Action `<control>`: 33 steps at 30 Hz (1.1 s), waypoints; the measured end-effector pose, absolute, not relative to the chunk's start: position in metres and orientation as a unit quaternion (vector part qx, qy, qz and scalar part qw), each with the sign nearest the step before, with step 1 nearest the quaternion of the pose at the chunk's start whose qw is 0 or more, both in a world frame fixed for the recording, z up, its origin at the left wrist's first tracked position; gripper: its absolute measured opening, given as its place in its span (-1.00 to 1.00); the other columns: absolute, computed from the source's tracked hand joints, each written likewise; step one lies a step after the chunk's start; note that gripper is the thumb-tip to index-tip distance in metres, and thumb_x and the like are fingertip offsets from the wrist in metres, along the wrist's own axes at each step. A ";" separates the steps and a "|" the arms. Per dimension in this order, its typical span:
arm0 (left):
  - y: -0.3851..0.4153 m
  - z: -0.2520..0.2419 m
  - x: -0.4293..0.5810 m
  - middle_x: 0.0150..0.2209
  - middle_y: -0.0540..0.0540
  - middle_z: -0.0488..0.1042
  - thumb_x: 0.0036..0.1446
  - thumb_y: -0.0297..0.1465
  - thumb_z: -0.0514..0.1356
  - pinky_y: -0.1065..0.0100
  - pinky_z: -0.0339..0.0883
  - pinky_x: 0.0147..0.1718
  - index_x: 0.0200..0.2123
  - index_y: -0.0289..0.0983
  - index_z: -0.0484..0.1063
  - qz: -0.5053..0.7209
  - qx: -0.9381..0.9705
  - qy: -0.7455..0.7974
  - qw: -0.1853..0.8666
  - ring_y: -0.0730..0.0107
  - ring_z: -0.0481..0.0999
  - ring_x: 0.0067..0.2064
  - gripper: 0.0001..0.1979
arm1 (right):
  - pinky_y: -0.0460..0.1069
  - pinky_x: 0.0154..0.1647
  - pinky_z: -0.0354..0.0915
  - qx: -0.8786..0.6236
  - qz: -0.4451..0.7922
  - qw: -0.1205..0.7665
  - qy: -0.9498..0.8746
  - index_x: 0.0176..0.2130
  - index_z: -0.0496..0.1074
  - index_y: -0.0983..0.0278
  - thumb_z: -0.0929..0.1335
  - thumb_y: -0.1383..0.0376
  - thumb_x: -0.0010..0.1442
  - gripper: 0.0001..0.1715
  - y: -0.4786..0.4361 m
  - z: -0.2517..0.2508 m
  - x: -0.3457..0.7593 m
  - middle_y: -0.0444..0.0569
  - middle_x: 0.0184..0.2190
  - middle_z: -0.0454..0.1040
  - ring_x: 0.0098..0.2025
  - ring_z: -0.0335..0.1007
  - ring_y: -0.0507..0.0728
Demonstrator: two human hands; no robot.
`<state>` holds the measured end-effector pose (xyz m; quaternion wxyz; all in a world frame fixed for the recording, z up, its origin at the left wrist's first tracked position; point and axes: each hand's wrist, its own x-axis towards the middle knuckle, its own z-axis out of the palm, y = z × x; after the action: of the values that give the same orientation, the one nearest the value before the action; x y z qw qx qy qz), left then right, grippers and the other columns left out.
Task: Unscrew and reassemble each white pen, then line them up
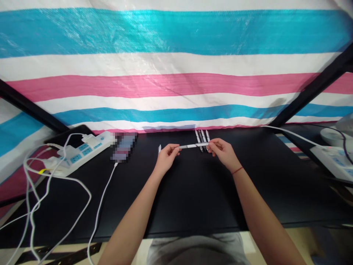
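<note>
Held level between my hands is a white pen [193,145] with a grey section toward its left end. My left hand [167,157] pinches the grey end between thumb and fingertips. The white end is pinched by my right hand [221,151], which has a thin red cord on its wrist. Whether the pen is in one piece or in separate parts, I cannot tell. Several white and dark pens [200,135] lie side by side just behind it, partly covered by the held pen and my right fingers. Another white pen [159,148] shows beside my left hand, partly hidden.
On the black table [193,198], a phone [124,147] lies left, its white cable [103,198] running off the front edge. A white power strip [82,154] with tangled cables is farther left. Another power strip [335,162] stands right. Striped sheeting [176,84] hangs behind.
</note>
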<state>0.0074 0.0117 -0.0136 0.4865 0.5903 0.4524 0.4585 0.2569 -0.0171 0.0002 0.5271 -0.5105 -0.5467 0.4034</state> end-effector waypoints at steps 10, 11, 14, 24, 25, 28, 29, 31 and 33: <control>0.014 -0.015 0.007 -0.30 -0.13 0.56 0.04 -0.15 0.24 0.27 0.39 -0.23 -0.17 -0.32 0.44 0.465 0.583 0.449 0.492 0.39 0.52 -0.35 -0.61 | -0.08 -0.53 0.26 -0.502 0.409 0.525 -0.552 -0.22 0.39 0.27 0.40 0.09 0.09 -0.65 -0.019 0.003 0.254 -0.07 -0.45 0.47 -0.44 0.41 0.06; 0.014 -0.015 0.007 -0.29 -0.14 0.56 0.04 -0.15 0.24 0.25 0.40 -0.22 -0.17 -0.32 0.44 0.466 0.582 0.448 0.494 0.37 0.53 -0.34 -0.61 | -0.07 -0.53 0.26 -0.507 0.407 0.521 -0.553 -0.25 0.40 0.28 0.39 0.08 0.09 -0.66 -0.019 0.003 0.254 -0.05 -0.44 0.48 -0.44 0.41 0.07; 0.014 -0.017 0.007 -0.30 -0.14 0.56 0.05 -0.17 0.24 0.22 0.39 -0.15 -0.16 -0.32 0.45 0.467 0.585 0.444 0.493 0.32 0.55 -0.27 -0.62 | -0.07 -0.53 0.25 -0.518 0.394 0.514 -0.559 -0.34 0.38 0.28 0.36 0.04 0.13 -0.66 -0.019 0.003 0.255 -0.06 -0.49 0.46 -0.48 0.37 0.05; 0.002 -0.007 0.011 -0.33 -0.10 0.58 0.12 -0.21 0.19 0.25 0.37 -0.12 -0.18 -0.27 0.50 0.458 0.633 0.468 0.413 0.29 0.57 -0.23 -0.71 | -0.11 -0.61 0.04 -0.516 0.365 0.523 -0.571 -0.49 0.19 0.22 0.31 -0.01 0.18 -0.58 -0.020 0.001 0.255 -0.23 -0.68 0.21 -0.64 0.08 -0.04; 0.001 -0.004 0.011 -0.33 -0.09 0.58 0.13 -0.22 0.18 0.26 0.37 -0.15 -0.18 -0.26 0.50 0.457 0.646 0.471 0.389 0.29 0.57 -0.24 -0.72 | -0.11 -0.63 0.01 -0.513 0.381 0.531 -0.557 -0.50 0.17 0.22 0.31 -0.01 0.17 -0.56 -0.020 0.001 0.253 -0.24 -0.69 0.20 -0.66 0.06 -0.05; -0.005 0.002 0.012 -0.28 -0.07 0.59 0.14 -0.24 0.17 0.30 0.37 -0.19 -0.20 -0.21 0.52 0.450 0.686 0.483 0.308 0.30 0.56 -0.26 -0.76 | -0.14 -0.68 -0.01 -0.502 0.428 0.560 -0.501 -0.52 0.13 0.23 0.35 0.00 0.14 -0.54 -0.020 0.002 0.248 -0.26 -0.72 0.19 -0.69 0.02 -0.08; -0.007 0.004 0.013 -0.26 -0.07 0.59 0.15 -0.24 0.17 0.30 0.37 -0.19 -0.20 -0.20 0.52 0.449 0.693 0.485 0.288 0.30 0.55 -0.26 -0.77 | -0.15 -0.68 0.02 -0.500 0.441 0.573 -0.477 -0.52 0.15 0.23 0.36 0.01 0.13 -0.55 -0.019 0.002 0.246 -0.26 -0.72 0.21 -0.69 0.06 -0.08; -0.010 0.004 0.017 -0.23 -0.07 0.58 0.16 -0.25 0.16 0.31 0.37 -0.18 -0.18 -0.20 0.52 0.452 0.692 0.490 0.278 0.31 0.55 -0.24 -0.77 | -0.16 -0.64 0.17 -0.497 0.463 0.598 -0.424 -0.45 0.23 0.24 0.38 0.00 0.10 -0.59 -0.019 0.002 0.240 -0.23 -0.65 0.29 -0.63 0.22 -0.06; -0.013 0.001 0.023 -0.23 -0.08 0.58 0.16 -0.25 0.16 0.31 0.37 -0.18 -0.17 -0.21 0.50 0.456 0.677 0.498 0.294 0.30 0.55 -0.23 -0.76 | -0.11 -0.54 0.34 -0.493 0.491 0.607 -0.384 -0.29 0.28 0.22 0.38 -0.02 0.07 -0.59 -0.019 0.003 0.235 -0.18 -0.51 0.41 -0.50 0.39 0.01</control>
<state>0.0226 -0.0130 0.0009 0.2943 0.6770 0.4975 0.4556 0.2346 -0.0193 0.0029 0.6068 -0.4931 -0.3838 0.4914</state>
